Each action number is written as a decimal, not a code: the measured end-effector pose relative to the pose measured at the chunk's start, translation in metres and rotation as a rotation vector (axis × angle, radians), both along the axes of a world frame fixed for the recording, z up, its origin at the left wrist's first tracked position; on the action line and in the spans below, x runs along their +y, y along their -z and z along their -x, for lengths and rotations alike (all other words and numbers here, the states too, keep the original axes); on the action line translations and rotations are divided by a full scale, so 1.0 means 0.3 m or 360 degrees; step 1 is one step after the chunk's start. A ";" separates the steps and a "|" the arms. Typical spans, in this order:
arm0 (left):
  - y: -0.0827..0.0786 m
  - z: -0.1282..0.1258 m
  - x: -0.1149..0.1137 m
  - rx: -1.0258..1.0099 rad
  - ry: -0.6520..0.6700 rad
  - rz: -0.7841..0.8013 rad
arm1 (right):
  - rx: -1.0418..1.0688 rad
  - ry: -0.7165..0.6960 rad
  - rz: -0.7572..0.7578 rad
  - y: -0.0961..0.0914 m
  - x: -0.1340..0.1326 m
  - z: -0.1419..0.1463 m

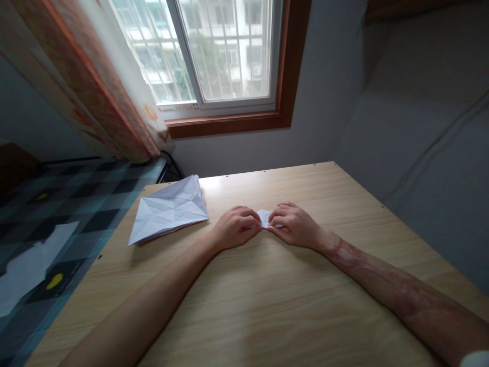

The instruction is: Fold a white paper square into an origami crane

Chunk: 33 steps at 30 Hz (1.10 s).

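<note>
A small folded piece of white paper [264, 216] is between my two hands, low over the middle of the table. My left hand [237, 227] pinches its left side with thumb and fingers closed. From the other side, my right hand [293, 223] grips the right edge in the same way. Both hands cover much of the paper, so its full shape is hidden. Left of my left hand lies a stack of creased white paper sheets [170, 209], apart from the hand.
The light wooden table [237, 306] reaches toward a wall below a window [229, 51]. On the left is a checked cloth surface [95, 204] with loose white paper [34, 265] on it. A patterned curtain [99, 86] hangs above. A cable [431, 150] runs along the right wall.
</note>
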State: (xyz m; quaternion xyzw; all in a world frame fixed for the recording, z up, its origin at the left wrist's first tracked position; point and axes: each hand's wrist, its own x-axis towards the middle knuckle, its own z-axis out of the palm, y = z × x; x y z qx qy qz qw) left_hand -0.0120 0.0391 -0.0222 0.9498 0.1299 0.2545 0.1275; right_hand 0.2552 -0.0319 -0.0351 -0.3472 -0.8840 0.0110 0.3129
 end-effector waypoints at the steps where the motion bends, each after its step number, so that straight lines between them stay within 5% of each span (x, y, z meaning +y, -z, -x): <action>1: 0.000 -0.002 0.000 -0.0003 -0.0011 0.0047 | 0.0039 0.0026 0.0042 0.002 0.000 0.002; 13: 0.002 -0.014 0.001 -0.0023 -0.0238 0.0400 | 0.0436 0.0205 0.0449 0.021 0.006 0.008; 24: 0.012 -0.008 -0.011 0.0027 -0.0061 -0.0016 | 0.0359 0.0170 0.0297 0.021 0.015 0.004; 33: 0.000 -0.002 -0.012 0.0122 -0.0197 -0.0254 | 0.0214 0.0240 0.0259 0.007 0.001 0.001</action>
